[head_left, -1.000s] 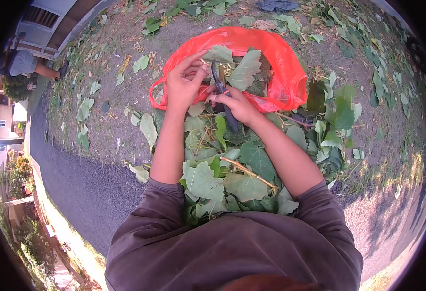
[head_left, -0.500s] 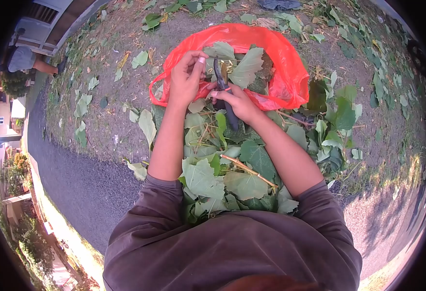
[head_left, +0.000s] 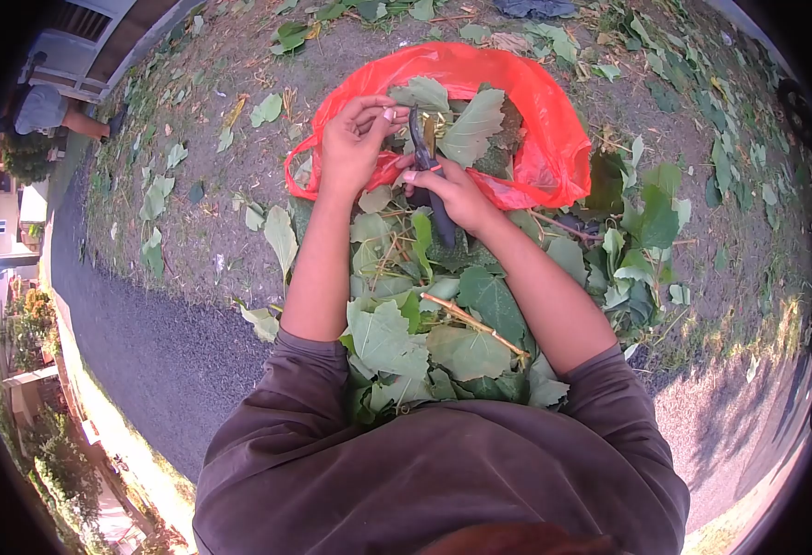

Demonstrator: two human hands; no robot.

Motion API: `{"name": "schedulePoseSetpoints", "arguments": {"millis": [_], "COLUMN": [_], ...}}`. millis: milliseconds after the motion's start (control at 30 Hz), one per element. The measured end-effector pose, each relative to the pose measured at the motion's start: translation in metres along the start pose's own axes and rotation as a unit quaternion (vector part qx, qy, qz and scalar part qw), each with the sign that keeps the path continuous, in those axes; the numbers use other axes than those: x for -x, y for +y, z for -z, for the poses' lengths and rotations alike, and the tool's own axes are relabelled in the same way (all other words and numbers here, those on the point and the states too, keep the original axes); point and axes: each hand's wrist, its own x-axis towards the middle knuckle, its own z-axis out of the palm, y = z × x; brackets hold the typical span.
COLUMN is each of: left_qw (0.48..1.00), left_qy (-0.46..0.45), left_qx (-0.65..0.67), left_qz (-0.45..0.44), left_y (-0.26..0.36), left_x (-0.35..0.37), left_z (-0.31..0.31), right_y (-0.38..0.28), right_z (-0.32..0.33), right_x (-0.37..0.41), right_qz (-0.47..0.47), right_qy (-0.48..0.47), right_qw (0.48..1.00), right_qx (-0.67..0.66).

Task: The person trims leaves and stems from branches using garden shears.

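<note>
Pruning shears [head_left: 442, 222] with dark handles are in the grip of my right hand [head_left: 458, 196], blades pointing away from me over the bag. My left hand [head_left: 355, 143] is just left of the blades, thumb and fingertips brought together; anything between them is too small to make out. Under and beyond both hands lies a red plastic bag [head_left: 554, 139], its mouth spread open with leaves inside. A pale green leaf [head_left: 473, 128] stands up right of the blades, and another leaf [head_left: 421, 93] lies close to my left fingertips.
Cut leaves [head_left: 387, 338] and a brown stem [head_left: 471, 322] are heaped between my forearms. More leafy cuttings [head_left: 642, 250] lie to the right. Scattered leaves cover the soil, with asphalt [head_left: 165, 370] at left. Another person [head_left: 40, 111] is at the upper left.
My left fingers have shifted slightly, with the thumb a little lower beside the fingertips. The right hand and shears stay nearly where they were.
</note>
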Motion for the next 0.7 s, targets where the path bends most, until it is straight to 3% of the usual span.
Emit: {"name": "schedulePoseSetpoints", "arguments": {"millis": [267, 700], "left_qw": [0.999, 0.999], "left_qy": [-0.013, -0.009], "left_qx": [0.035, -0.042], "left_qz": [0.021, -0.021], "left_y": [-0.004, -0.009], "left_x": [-0.001, 0.001], "left_z": [0.002, 0.001], "right_y": [0.002, -0.001], "right_z": [0.001, -0.001], "right_x": [-0.001, 0.000], "right_qz": [0.003, -0.004], "right_qy": [-0.004, 0.000], "right_qw": [1.000, 1.000], "right_qx": [0.002, -0.003]}}
